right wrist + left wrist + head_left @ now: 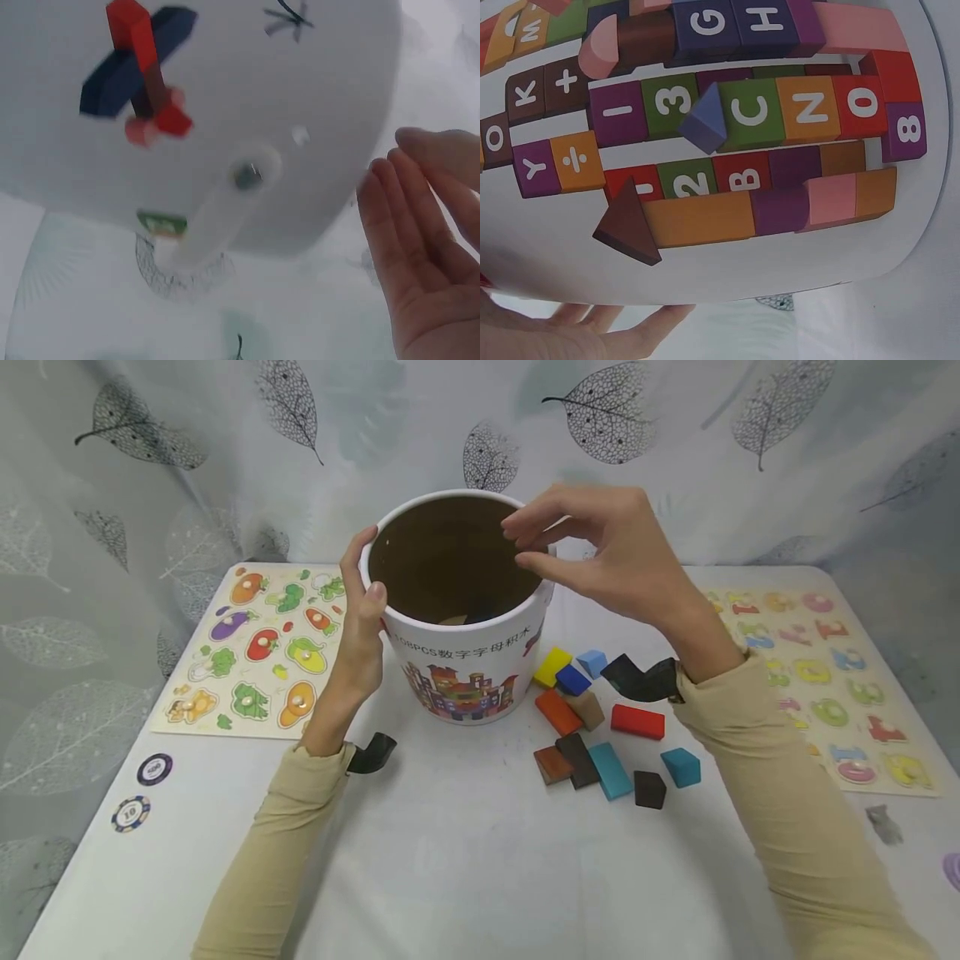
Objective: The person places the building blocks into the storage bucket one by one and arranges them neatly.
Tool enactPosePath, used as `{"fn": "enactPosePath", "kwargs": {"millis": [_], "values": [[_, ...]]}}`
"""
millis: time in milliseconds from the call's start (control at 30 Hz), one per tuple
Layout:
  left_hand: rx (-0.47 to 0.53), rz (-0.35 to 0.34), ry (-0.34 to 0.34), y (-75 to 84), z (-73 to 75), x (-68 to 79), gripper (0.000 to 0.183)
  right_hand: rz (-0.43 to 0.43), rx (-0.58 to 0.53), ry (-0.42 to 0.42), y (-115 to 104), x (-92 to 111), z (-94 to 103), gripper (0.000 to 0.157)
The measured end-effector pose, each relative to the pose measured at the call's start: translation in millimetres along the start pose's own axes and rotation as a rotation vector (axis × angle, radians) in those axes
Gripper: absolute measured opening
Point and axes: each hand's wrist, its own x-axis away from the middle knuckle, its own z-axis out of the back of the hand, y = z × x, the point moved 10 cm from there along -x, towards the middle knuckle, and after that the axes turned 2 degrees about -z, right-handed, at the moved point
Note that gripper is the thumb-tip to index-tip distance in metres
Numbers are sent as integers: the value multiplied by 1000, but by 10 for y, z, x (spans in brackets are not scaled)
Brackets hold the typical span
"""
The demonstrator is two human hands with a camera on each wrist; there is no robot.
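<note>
At the edge of the white bucket (468, 668), the right hand (617, 545) has its fingers loosely bent, thumb apart, pinching nothing visible; the left hand (362, 639) grips the bucket, upright on the desk (465, 843) beside loose blocks (636, 722). A firm left hold should steady it best.

A tabletop play area, possibly in a home; the wider room is hidden. A white table (465, 860) holds a block-toy bucket (465, 693), coloured building blocks (637, 722), a vegetable puzzle board (255, 672), a number puzzle board (858, 720) and poker chips (131, 814). Behind hangs a pale, leaf-printed curtain (420, 410).
</note>
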Motion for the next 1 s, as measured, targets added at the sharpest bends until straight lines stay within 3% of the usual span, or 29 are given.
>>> {"fn": "enactPosePath", "kwargs": {"millis": [167,333,500,700,833,1000], "values": [[-7,1,-3,1,-17,-1,85,16,-11,52,73,150,296,35],[-26,3,6,8,-12,4,84,-107,52,59,446,414,409,34],[-39,1,15,5,1,5,84,-312,190,-70,1041,718,180,29],[-40,8,15,-6,6,4,87,-536,193,-263,1712,1035,-234,34],[-38,6,12,-6,-1,2,88,-581,210,-366,1899,1153,-431,33],[-32,-3,17,11,-5,-1,88,-605,207,-428,1977,1218,-554,27]]}}
